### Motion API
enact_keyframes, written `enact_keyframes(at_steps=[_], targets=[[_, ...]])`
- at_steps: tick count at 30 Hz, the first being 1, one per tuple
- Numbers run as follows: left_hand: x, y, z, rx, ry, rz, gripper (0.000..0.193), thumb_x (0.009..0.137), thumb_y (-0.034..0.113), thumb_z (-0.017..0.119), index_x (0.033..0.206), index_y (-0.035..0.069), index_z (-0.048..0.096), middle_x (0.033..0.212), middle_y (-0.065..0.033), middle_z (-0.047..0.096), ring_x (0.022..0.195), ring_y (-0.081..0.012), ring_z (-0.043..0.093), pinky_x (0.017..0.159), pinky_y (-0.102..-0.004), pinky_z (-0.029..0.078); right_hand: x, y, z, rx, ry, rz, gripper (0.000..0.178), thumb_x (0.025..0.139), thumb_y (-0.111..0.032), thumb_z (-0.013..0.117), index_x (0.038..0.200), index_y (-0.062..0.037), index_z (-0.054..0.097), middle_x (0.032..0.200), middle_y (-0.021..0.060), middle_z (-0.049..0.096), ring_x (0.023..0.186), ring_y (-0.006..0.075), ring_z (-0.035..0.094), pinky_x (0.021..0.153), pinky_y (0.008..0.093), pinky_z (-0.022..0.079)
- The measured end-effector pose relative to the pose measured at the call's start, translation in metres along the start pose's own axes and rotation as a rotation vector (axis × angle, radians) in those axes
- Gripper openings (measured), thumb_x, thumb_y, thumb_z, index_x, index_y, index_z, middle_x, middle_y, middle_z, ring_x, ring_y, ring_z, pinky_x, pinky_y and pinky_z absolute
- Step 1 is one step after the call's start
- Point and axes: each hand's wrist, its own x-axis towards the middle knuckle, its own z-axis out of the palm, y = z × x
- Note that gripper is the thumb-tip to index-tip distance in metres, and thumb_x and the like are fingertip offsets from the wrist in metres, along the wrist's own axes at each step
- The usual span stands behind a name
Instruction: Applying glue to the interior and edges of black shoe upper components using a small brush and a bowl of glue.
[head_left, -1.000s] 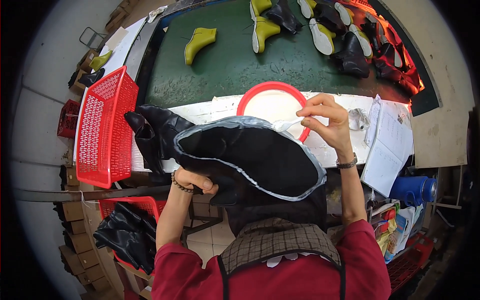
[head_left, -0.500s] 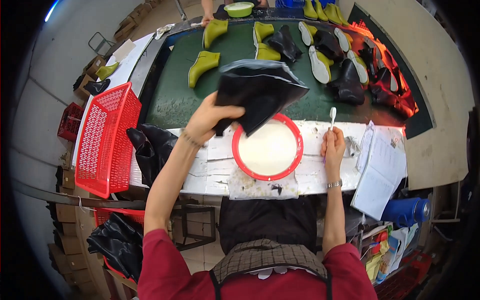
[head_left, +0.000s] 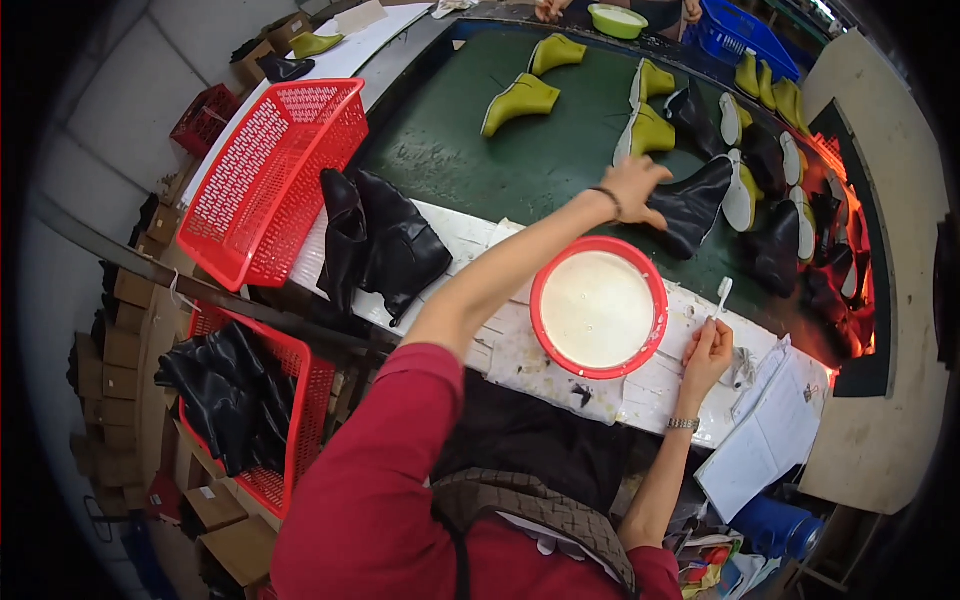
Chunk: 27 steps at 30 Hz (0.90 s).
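My left hand (head_left: 636, 190) reaches over the green conveyor belt (head_left: 430, 150), its fingers spread. Beside its fingertips lies a black leather boot upper (head_left: 695, 208); the fingers are not closed round it. My right hand (head_left: 706, 352) grips a white toothbrush-like brush (head_left: 725, 290), bristle end up, over the white worktop. Between my arms stands a red-rimmed basin (head_left: 598, 308) of creamy white liquid. Yellow-green boot-shaped lasts (head_left: 522, 103) rest on the belt beyond, several of them showing white soles. Two more black boot uppers (head_left: 395, 240) lie on the worktop's left part.
A red basket (head_left: 270, 180) stands at left, and another red basket (head_left: 305, 400) below holds black uppers. A glowing orange heater opening (head_left: 850, 250) is at the belt's right end. Papers (head_left: 765, 420) and a blue flask (head_left: 780, 525) sit near right. A co-worker's hand (head_left: 548, 10) shows at the far edge.
My left hand has carried the black boot upper right and away from me onto the belt and let go of it. The whole view has turned; my right hand still holds the brush.
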Motion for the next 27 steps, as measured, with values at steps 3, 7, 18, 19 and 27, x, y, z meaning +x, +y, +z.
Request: enact_keyframes(at_steps=[3,7,18,19,27], targets=[[-0.073,0.009,-0.083,0.2,0.515,-0.022,0.058,0.073,0.026,0.079,0.127,0.014,0.062,0.125,-0.0125,0.062,0.12,-0.0336,0.055,0.104,-0.0488,0.044,-0.001,0.001,-0.003,-0.024,-0.023,-0.026,0.017,0.105,-0.02,0.058,0.103,-0.0027,0.059,0.071,-0.0014,0.055,0.044,0.0019,0.04,0.036,0.0197,0.028],[-0.19,-0.041,-0.144,0.613,0.741,-0.606,0.086,0.07,0.039,0.083,0.143,0.012,0.045,0.122,-0.0176,0.058,0.107,-0.0391,0.059,0.093,-0.0536,0.048,0.003,0.0,-0.007,-0.09,-0.051,-0.002,0.018,0.104,-0.019,0.059,0.109,-0.0015,0.063,0.073,-0.0018,0.059,0.049,0.0022,0.044,0.04,0.0209,0.031],[-0.282,-0.106,-0.154,0.305,0.586,-0.826,0.109,0.07,0.023,0.074,0.161,0.012,0.014,0.147,-0.0334,0.044,0.122,-0.0511,0.055,0.107,-0.051,0.044,-0.046,-0.129,0.028,-0.968,-0.357,-0.507,0.009,0.087,-0.019,0.075,0.092,-0.0115,0.078,0.084,0.0032,0.067,0.067,0.022,0.065,0.057,0.0337,0.048],[-0.286,-0.11,-0.151,0.316,0.675,-0.755,0.098,0.07,0.018,0.073,0.156,0.005,0.029,0.137,-0.0348,0.055,0.12,-0.0478,0.059,0.107,-0.0482,0.045,-0.049,-0.132,0.027,-1.022,-0.377,-0.566,0.01,0.086,-0.02,0.076,0.092,-0.0118,0.077,0.084,0.0027,0.066,0.069,0.0235,0.065,0.058,0.0349,0.049],[-0.273,-0.013,-0.181,-0.236,0.417,-0.644,0.041,0.078,0.009,0.078,0.115,-0.008,0.069,0.1,-0.0175,0.076,0.089,-0.02,0.073,0.082,-0.0324,0.056,-0.079,-0.138,0.018,-0.883,-0.337,-0.399,0.01,0.086,-0.016,0.077,0.093,-0.0094,0.077,0.081,0.0041,0.064,0.065,0.0218,0.063,0.059,0.0328,0.048]])
